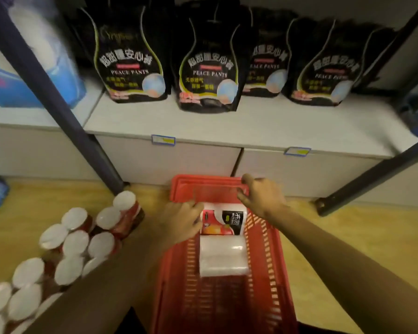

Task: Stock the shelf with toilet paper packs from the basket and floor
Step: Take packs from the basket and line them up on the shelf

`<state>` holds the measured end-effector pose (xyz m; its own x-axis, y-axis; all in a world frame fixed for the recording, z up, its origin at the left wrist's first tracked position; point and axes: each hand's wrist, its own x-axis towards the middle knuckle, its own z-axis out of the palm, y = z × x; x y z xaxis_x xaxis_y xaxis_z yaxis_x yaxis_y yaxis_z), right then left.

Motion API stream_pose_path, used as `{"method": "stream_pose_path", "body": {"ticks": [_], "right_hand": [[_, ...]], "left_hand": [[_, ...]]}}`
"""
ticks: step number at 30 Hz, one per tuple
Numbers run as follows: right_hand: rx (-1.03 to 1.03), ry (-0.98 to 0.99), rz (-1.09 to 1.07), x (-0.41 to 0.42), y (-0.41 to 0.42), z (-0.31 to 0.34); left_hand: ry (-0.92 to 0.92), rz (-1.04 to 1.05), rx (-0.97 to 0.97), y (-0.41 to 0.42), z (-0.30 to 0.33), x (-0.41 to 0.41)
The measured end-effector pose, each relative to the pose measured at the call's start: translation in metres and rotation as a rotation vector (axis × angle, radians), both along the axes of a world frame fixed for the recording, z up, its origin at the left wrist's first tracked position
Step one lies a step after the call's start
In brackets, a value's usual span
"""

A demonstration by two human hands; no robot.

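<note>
Toilet paper is what the one pack point(223, 242) in the basket point(273, 273) looks to hold: a plastic-wrapped bundle lying flat on the basket floor, printed label at its far end, plain white wrap at its near end. I judge it light and soft, the rolls giving under a squeeze and the film slick and crinkly, so a pinch on the wrap alone could slip or tear. The better hold is a hand on each long side, pressing inward, or fingers under the far end to lift it.

Left of the basket, on the floor, lie more packs point(65, 247), their round white roll ends facing up in rows under red wrap. These are bulkier and probably want two hands.

At the pack's far left corner the left hand point(181, 222) has its fingers curled down at the edge; motion blur keeps me from telling whether they grip it or only touch it. Just past the pack's far right corner the right hand point(261, 198) hovers over the basket rim, fingers loosely bent, holding nothing.

Beyond the basket stands the shelf point(251, 126), with black pouches point(208, 68) along its back and bare board in front of them, room enough to set a pack down.
</note>
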<state>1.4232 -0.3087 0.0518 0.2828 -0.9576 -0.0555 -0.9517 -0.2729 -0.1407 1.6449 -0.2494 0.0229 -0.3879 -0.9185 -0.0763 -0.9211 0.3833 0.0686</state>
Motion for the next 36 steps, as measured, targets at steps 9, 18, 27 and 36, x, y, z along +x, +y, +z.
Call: {"method": "stream_pose_path", "body": {"ticks": [9,18,27,36], "right_hand": [[0.15,0.022,-0.01,-0.008,0.011,-0.113],[0.189,0.026,0.068,-0.006,-0.01,-0.166],[0.204,0.068,0.111,-0.015,-0.022,-0.197],[0.173,0.238,0.158,-0.021,-0.023,-0.214]], "left_hand": [[0.001,0.003,0.234,0.047,-0.113,-0.04],[-0.067,-0.012,0.301,0.057,-0.189,-0.065],[-0.178,-0.108,0.224,0.052,-0.235,-0.088],[-0.356,-0.05,0.206,0.056,-0.25,-0.103]]}}
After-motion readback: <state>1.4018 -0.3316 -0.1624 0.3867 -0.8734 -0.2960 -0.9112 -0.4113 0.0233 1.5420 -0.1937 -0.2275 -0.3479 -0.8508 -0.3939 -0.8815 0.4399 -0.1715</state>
